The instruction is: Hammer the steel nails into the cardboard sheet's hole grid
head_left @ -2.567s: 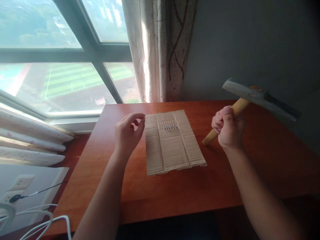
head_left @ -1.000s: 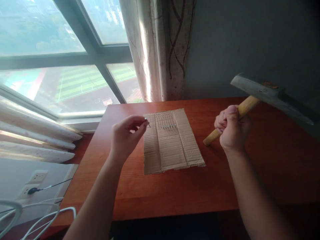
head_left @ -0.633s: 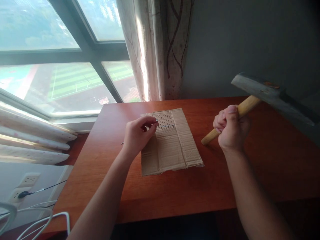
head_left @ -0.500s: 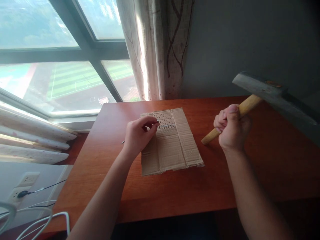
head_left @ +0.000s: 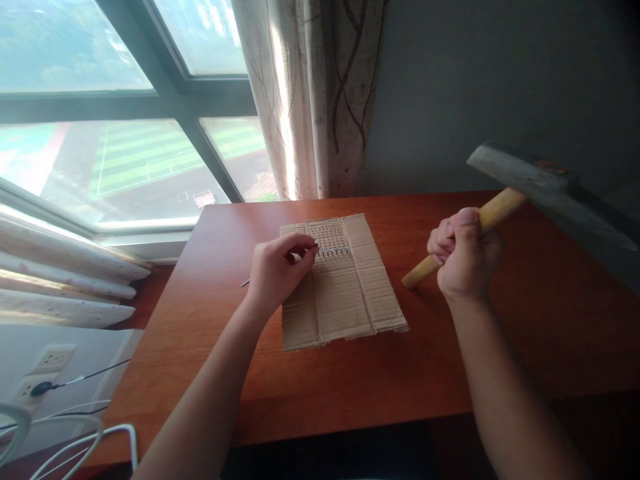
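My right hand (head_left: pixel 464 253) is wrapped round the wooden handle of a hammer (head_left: pixel 504 205). Its dark metal head is raised at the right, well apart from the cardboard. Over the back of a creased piece of cardboard (head_left: pixel 345 300), my left hand (head_left: pixel 280 270) pinches a small nail (head_left: pixel 316 245) between thumb and fingers. Beside those fingertips stands a row of nails (head_left: pixel 334 253), along the near side of a dotted grid of small holes (head_left: pixel 327 235). A thin metal rod (head_left: pixel 245 283), partly hidden by my left wrist, lies on the table.
The cardboard lies on a reddish-brown wooden table (head_left: pixel 350 393). A window (head_left: pixel 150 167) and a patterned curtain (head_left: pixel 310 100) are behind it, with a grey wall (head_left: pixel 475 80) to the right. White cables (head_left: pixel 100 433) and a wall socket (head_left: pixel 53 360) sit at the lower left.
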`<action>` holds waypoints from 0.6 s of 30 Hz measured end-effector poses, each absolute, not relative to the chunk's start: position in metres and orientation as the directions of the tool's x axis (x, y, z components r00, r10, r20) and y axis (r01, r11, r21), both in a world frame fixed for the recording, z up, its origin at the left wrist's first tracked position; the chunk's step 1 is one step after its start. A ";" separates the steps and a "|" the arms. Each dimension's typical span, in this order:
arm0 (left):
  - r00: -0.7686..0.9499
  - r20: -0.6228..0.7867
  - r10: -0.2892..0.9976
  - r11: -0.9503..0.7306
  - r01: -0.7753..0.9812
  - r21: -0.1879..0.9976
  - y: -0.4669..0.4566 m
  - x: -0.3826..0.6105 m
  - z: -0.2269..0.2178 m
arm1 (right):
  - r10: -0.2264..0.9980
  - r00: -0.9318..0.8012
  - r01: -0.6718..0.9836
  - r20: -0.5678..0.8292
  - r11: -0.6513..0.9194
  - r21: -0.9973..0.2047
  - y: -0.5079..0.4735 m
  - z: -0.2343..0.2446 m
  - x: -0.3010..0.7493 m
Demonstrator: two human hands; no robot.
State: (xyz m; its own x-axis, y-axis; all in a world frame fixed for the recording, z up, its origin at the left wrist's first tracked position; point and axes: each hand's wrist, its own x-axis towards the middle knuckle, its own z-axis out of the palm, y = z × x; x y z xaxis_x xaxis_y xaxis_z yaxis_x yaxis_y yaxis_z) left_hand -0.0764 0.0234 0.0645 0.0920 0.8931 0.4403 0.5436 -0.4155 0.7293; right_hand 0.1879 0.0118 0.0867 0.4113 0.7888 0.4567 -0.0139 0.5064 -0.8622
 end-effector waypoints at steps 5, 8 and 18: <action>0.076 0.441 0.894 -0.410 0.534 0.739 0.022 -0.076 0.060 | 0.794 0.411 0.033 0.449 0.479 -0.877 0.012 0.087 0.187; 0.063 0.447 0.892 -0.408 0.538 0.738 0.021 -0.075 0.059 | 0.793 0.392 0.006 0.467 0.506 -0.863 0.013 0.086 0.186; 0.082 0.468 0.880 -0.436 0.530 0.727 0.020 -0.073 0.058 | 0.954 0.051 0.313 0.294 0.264 -0.912 0.014 0.099 0.184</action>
State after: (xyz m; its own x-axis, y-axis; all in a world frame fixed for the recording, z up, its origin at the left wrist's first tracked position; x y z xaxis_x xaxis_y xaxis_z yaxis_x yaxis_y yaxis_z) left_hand -0.0730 0.0204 0.0577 0.0822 0.8801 0.4677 0.5303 -0.4359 0.7271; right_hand 0.1843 0.0142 0.0987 0.0512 0.9544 0.2942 0.3130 0.2645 -0.9122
